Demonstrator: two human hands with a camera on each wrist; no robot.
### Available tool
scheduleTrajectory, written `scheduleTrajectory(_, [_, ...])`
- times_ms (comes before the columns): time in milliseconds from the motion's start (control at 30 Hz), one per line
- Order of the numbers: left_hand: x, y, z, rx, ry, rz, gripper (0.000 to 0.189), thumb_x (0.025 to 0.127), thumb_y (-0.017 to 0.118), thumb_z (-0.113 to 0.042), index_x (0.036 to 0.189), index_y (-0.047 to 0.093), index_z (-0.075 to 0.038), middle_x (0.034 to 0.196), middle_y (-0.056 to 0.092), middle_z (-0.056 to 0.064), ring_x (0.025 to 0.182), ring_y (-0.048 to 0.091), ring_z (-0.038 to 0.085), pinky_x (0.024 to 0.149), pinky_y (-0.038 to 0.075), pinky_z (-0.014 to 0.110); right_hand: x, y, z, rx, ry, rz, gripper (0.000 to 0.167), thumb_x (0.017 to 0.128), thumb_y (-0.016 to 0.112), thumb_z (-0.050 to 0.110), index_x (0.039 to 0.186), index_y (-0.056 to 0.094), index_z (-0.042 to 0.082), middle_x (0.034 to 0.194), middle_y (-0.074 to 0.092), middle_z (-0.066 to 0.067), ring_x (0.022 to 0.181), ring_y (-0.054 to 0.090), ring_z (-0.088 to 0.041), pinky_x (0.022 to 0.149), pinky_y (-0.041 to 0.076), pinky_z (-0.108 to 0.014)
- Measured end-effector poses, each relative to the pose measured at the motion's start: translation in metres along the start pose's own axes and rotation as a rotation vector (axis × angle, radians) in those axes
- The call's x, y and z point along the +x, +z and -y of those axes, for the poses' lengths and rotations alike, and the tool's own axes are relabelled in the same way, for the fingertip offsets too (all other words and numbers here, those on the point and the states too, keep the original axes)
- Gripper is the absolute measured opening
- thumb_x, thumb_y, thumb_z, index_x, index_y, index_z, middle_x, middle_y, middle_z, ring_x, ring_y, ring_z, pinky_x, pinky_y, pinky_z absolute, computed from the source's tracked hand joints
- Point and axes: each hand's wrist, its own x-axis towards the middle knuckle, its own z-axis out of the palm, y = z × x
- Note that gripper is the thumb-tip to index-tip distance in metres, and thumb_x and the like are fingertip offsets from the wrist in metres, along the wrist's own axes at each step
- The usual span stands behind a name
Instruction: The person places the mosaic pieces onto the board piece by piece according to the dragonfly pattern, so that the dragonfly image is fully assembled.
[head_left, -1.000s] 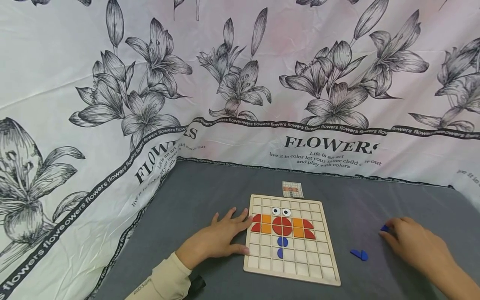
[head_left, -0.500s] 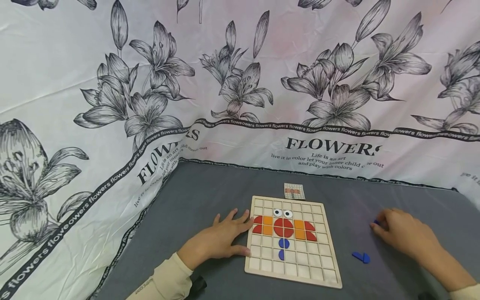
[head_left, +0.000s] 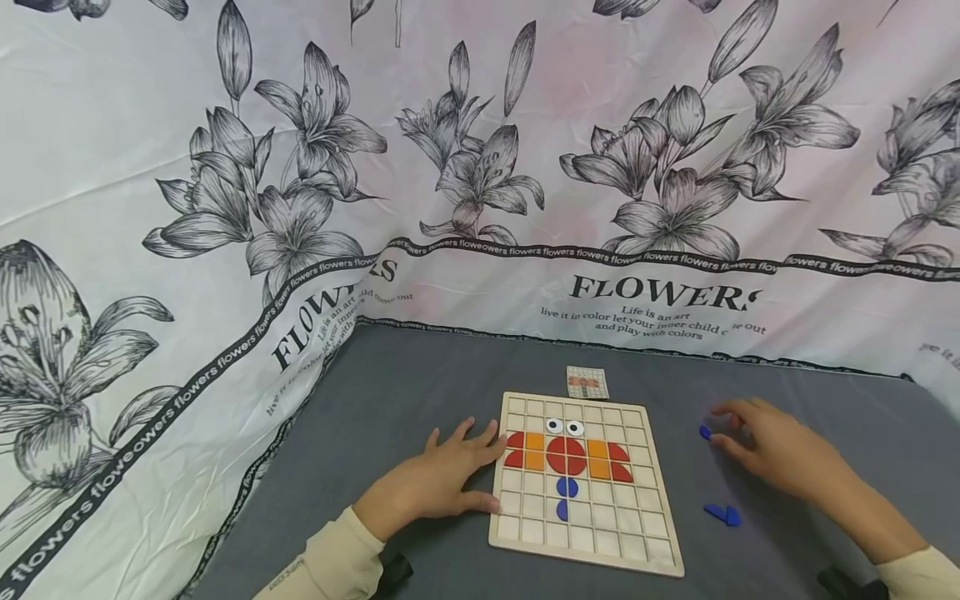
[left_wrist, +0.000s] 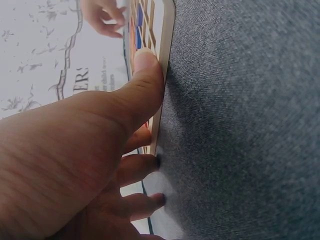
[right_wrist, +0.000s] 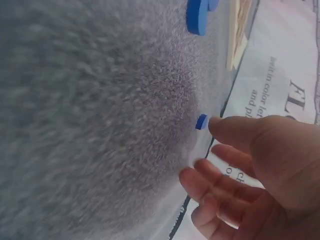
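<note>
A wooden grid board (head_left: 517,527) lies on the grey table, with red, orange and blue flat pieces and two eye pieces in its cells. My left hand (head_left: 435,477) rests at the board's left edge, fingers spread; in the left wrist view its thumb (left_wrist: 145,75) lies over the rim. To the right of the board, my right hand (head_left: 780,446) is close to a small blue piece (head_left: 705,432). That piece sits by the thumb tip, with the other fingers (right_wrist: 195,182) apart from it; whether the thumb touches it I cannot tell.
Two more blue pieces (head_left: 723,514) lie together between the board and the right forearm. A small pattern card (head_left: 587,382) lies behind the board. Flower-printed cloth (head_left: 645,300) hangs along the back and left of the table.
My right hand has moved left towards the board, and the small blue piece has come along. Its fingers have parted from the piece. The left hand stays at the board's edge.
</note>
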Motion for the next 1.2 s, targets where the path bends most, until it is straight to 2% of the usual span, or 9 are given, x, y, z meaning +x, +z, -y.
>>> scheduleTrajectory(67, [-0.001, 0.000, 0.000, -0.002, -0.002, 0.004, 0.088, 0.095, 0.070, -0.059, 0.168, 0.034, -0.026, 0.175, 0.024, 0.004, 0.162, 0.014, 0.039, 0.119, 0.018, 0.076, 0.005, 0.003, 0.001, -0.004, -0.024, -0.006, 0.035, 0.093, 0.084, 0.024, 0.121, 0.073, 0.007, 0.099, 0.067, 0.001, 0.082, 0.060, -0.011, 0.064, 0.049, -0.036])
scheduleTrajectory(200, [-0.001, 0.001, -0.002, -0.004, 0.006, 0.008, 0.087, 0.095, 0.070, -0.058, 0.168, 0.034, -0.026, 0.175, 0.025, 0.004, 0.162, 0.014, 0.039, 0.119, 0.019, 0.076, 0.010, 0.011, 0.005, 0.005, -0.055, -0.023, 0.017, 0.091, 0.086, 0.017, 0.105, 0.077, 0.012, 0.087, 0.062, 0.009, 0.074, 0.053, -0.003, 0.060, 0.047, -0.030])
scheduleTrajectory(300, [-0.001, 0.002, -0.002, -0.002, 0.008, 0.008, 0.087, 0.095, 0.070, -0.058, 0.168, 0.034, -0.026, 0.175, 0.024, 0.004, 0.162, 0.014, 0.039, 0.120, 0.019, 0.076, 0.011, 0.013, 0.009, -0.010, -0.065, -0.040, 0.013, 0.088, 0.085, 0.009, 0.097, 0.076, 0.009, 0.084, 0.063, 0.007, 0.073, 0.057, -0.007, 0.061, 0.051, -0.032])
scheduleTrajectory(500, [-0.001, 0.003, -0.001, 0.004, 0.000, -0.001, 0.088, 0.095, 0.070, -0.058, 0.168, 0.034, -0.026, 0.175, 0.025, 0.004, 0.162, 0.015, 0.039, 0.120, 0.019, 0.076, 0.013, 0.011, 0.018, -0.069, -0.026, 0.001, 0.014, 0.089, 0.075, 0.000, 0.103, 0.074, -0.003, 0.089, 0.066, -0.005, 0.073, 0.054, -0.014, 0.060, 0.047, -0.036])
scheduleTrajectory(667, [-0.001, 0.002, -0.001, 0.004, 0.009, 0.002, 0.087, 0.096, 0.070, -0.058, 0.168, 0.033, -0.027, 0.175, 0.024, 0.005, 0.162, 0.014, 0.039, 0.120, 0.019, 0.076, 0.006, 0.007, 0.037, -0.056, -0.037, 0.004, 0.020, 0.091, 0.074, 0.001, 0.110, 0.079, 0.002, 0.094, 0.066, -0.001, 0.069, 0.046, -0.007, 0.053, 0.038, -0.028])
scheduleTrajectory(733, [-0.001, 0.002, -0.001, 0.004, 0.008, 0.004, 0.087, 0.096, 0.070, -0.058, 0.169, 0.032, -0.027, 0.175, 0.024, 0.004, 0.162, 0.014, 0.039, 0.120, 0.019, 0.076, 0.001, 0.004, 0.052, -0.028, -0.053, -0.009, 0.019, 0.093, 0.075, 0.003, 0.110, 0.080, 0.009, 0.095, 0.063, 0.004, 0.067, 0.043, -0.003, 0.051, 0.036, -0.026])
scheduleTrajectory(933, [-0.001, 0.001, 0.001, 0.006, 0.003, -0.005, 0.088, 0.096, 0.070, -0.059, 0.169, 0.033, -0.026, 0.175, 0.024, 0.004, 0.162, 0.014, 0.039, 0.120, 0.018, 0.075, -0.005, 0.003, 0.099, 0.132, -0.227, -0.117, 0.022, 0.089, 0.077, -0.003, 0.101, 0.076, 0.016, 0.096, 0.065, 0.012, 0.069, 0.045, 0.004, 0.054, 0.041, -0.021])
scheduleTrajectory(1067, [0.000, 0.002, 0.002, 0.007, 0.007, -0.008, 0.088, 0.096, 0.069, -0.059, 0.168, 0.033, -0.026, 0.175, 0.024, 0.004, 0.162, 0.014, 0.039, 0.120, 0.019, 0.076, -0.008, 0.009, 0.125, 0.300, -0.283, -0.040, 0.019, 0.093, 0.079, 0.001, 0.104, 0.075, 0.016, 0.099, 0.072, 0.010, 0.068, 0.050, 0.006, 0.054, 0.046, -0.020])
scheduleTrajectory(1200, [0.000, 0.001, 0.002, 0.012, 0.007, -0.009, 0.088, 0.095, 0.069, -0.060, 0.168, 0.033, -0.026, 0.175, 0.024, 0.004, 0.162, 0.015, 0.039, 0.119, 0.019, 0.076, -0.008, 0.019, 0.147, 0.387, -0.322, 0.037, 0.011, 0.097, 0.079, 0.009, 0.104, 0.076, 0.018, 0.097, 0.073, 0.013, 0.069, 0.054, 0.006, 0.056, 0.049, -0.020])
